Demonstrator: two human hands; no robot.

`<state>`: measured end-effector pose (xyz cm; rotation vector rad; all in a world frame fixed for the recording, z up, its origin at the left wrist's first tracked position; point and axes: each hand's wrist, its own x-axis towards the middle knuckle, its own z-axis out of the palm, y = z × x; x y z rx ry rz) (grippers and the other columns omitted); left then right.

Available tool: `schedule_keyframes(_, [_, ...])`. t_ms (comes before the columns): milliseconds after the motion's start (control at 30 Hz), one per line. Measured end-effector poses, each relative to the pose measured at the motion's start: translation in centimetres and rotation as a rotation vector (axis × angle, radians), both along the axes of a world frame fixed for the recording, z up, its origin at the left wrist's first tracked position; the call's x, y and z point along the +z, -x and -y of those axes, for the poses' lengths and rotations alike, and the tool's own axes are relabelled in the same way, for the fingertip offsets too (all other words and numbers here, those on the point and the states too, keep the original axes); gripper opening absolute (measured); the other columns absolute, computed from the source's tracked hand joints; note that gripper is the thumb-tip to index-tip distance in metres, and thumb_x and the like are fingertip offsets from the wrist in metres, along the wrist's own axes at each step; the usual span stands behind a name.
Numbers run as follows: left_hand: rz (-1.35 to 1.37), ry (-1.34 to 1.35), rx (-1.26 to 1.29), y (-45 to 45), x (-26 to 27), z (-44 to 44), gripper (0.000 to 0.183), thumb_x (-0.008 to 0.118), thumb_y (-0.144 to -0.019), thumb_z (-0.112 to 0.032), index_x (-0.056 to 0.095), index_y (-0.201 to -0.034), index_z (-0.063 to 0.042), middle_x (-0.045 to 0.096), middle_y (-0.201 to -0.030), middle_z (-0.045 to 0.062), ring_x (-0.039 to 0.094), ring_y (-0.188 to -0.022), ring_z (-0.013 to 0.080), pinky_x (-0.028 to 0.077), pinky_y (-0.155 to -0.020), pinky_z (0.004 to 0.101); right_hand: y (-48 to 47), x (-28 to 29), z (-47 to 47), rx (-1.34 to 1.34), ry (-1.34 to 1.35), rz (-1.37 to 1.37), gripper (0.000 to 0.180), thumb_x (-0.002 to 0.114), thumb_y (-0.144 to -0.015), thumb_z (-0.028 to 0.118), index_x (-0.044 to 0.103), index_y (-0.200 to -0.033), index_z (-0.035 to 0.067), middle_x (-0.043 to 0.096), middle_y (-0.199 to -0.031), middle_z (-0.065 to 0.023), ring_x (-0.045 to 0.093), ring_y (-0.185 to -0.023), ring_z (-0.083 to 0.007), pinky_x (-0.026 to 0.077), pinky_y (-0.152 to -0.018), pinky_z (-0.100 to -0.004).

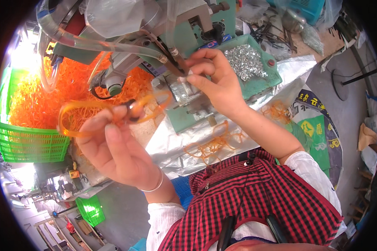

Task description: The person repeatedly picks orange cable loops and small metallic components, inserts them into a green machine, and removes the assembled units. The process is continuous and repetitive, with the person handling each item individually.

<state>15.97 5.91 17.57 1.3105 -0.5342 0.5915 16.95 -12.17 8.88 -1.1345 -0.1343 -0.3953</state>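
My left hand (119,150) grips a translucent orange spectacle frame (73,119) near its middle, raised in front of the machine and slightly blurred. A dark spot shows by the bridge, too blurred to name. My right hand (215,78) is at the work point of a green bench machine (179,120), its thumb and fingers drawn together beside the metal tip (176,67). Something small and whitish shows at those fingertips; whether they hold a part cannot be told. Right of that hand, a green tray (275,73) holds a heap of small shiny metal pieces (243,61).
Orange frames (81,75) fill a green plastic basket (31,141) at left. More orange frames (213,144) lie on silvery foil (172,157) before my checked apron (254,194). Clear hoses (106,47) cross the machine. Dark rods (270,34) lie behind the tray.
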Motion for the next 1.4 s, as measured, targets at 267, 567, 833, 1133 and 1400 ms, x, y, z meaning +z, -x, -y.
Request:
schedule_keyframes(267, [0.033, -0.011, 0.054, -2.8, -0.6, 1.1, 0.013, 0.054, -0.098, 0.002, 0.053, -0.112, 0.002, 0.066, -0.105, 0.019, 0.067, -0.096, 0.0248, 0.062, -0.081, 0.0425, 0.0, 0.1, -0.3, -0.044, 0.007, 0.054, 0.043, 0.067, -0.090, -0.003, 0.046, -0.128, 0.001, 0.067, -0.114, -0.0106, 0.062, -0.094, -0.0079, 0.049, -0.083, -0.0238])
schedule_keyframes(567, [-0.028, -0.027, 0.058, -2.6, -0.1, 1.1, 0.018, 0.059, -0.095, 0.005, 0.053, -0.111, 0.001, 0.068, -0.105, 0.017, 0.070, -0.096, 0.0251, 0.057, -0.090, 0.0374, -0.5, -0.4, 0.0, -0.055, -0.043, 0.105, 0.042, 0.066, -0.088, -0.005, 0.049, -0.125, 0.001, 0.068, -0.120, -0.0109, 0.064, -0.101, -0.0119, 0.049, -0.089, -0.0275])
schedule_keyframes(833, [0.407, -0.669, -0.050, 0.7, -4.7, 1.3, 0.014, 0.066, -0.086, 0.006, 0.061, -0.097, 0.000, 0.072, -0.103, 0.018, 0.070, -0.084, 0.0280, 0.058, -0.076, 0.0374, 2.7, 1.2, 3.9, -0.333, 0.729, 0.082, 0.048, 0.062, -0.087, 0.005, 0.056, -0.134, 0.008, 0.071, -0.113, -0.0121, 0.067, -0.112, -0.0283, 0.052, -0.093, -0.0375])
schedule_keyframes(1133, [0.717, -0.823, 0.049, -0.2, -7.0, 3.3, 0.023, 0.069, -0.065, 0.000, 0.067, -0.087, -0.005, 0.073, -0.110, 0.007, 0.060, -0.073, 0.0219, 0.054, -0.063, 0.0308, 2.2, -3.2, 14.0, -0.665, 0.568, -0.151, 0.032, 0.066, -0.090, 0.010, 0.064, -0.122, 0.006, 0.068, -0.100, -0.0070, 0.065, -0.091, -0.0167, 0.052, -0.086, -0.0306])
schedule_keyframes(1400, [0.659, -0.838, -0.009, -0.1, -7.0, 3.2, 0.028, 0.077, -0.075, 0.003, 0.063, -0.098, -0.004, 0.074, -0.110, 0.014, 0.067, -0.078, 0.0236, 0.050, -0.060, 0.0298, 5.7, -5.1, 12.7, -0.540, 1.273, -0.220, 0.013, 0.076, -0.075, 0.009, 0.070, -0.086, 0.005, 0.064, -0.085, -0.0120, 0.061, -0.086, -0.0340, 0.050, -0.080, -0.0426])
